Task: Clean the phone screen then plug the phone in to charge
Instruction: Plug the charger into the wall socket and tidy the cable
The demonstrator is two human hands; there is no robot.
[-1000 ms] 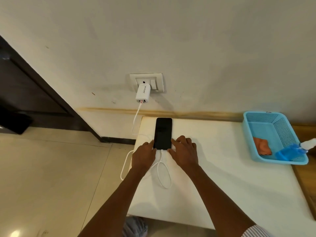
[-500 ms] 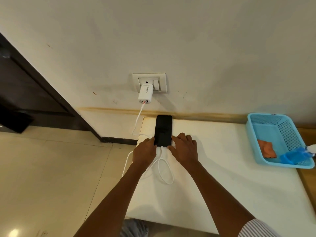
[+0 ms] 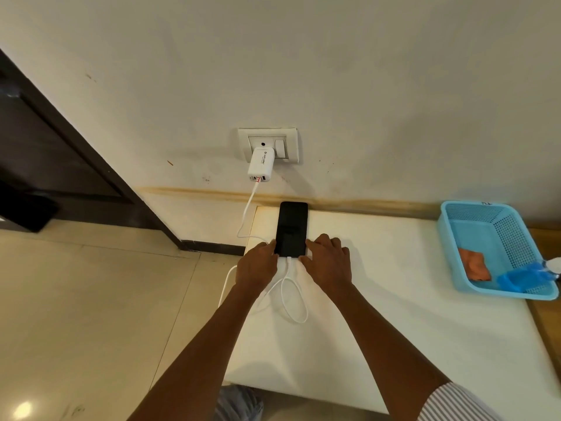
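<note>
Phone [image 3: 292, 228] flat between left hand [image 3: 257, 266] and right hand [image 3: 328, 262], both loosely pinching its edges.

Your two arms are bare from hand to elbow. Your right arm wears a striped sleeve [image 3: 455, 402], white with thin dark lines, pushed up high.

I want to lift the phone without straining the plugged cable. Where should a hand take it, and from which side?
Likely best by its two long edges near the middle, coming from above. The phone lies flat, screen up, far end by the wall, and the cable leaves its near end, so keep off that end.
</note>
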